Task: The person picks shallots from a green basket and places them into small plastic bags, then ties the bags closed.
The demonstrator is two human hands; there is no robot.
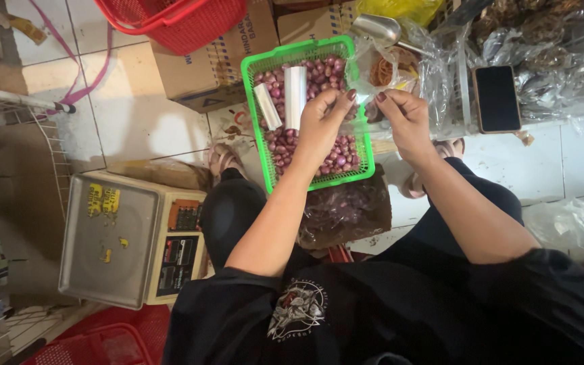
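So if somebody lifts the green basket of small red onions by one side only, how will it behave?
The green basket looks like thin plastic mesh, so it would probably flex. The red onions are round and loose, so they would likely roll downhill. The two white rolls lying on top may slide too.

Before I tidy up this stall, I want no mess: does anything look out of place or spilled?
Two white rolls lie on the shallots in the green basket, which sits askew. Nothing looks spilled.

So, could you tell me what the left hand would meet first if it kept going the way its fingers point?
Probably the clear plastic bag just beyond the left hand, beside the green basket; depth is unclear.
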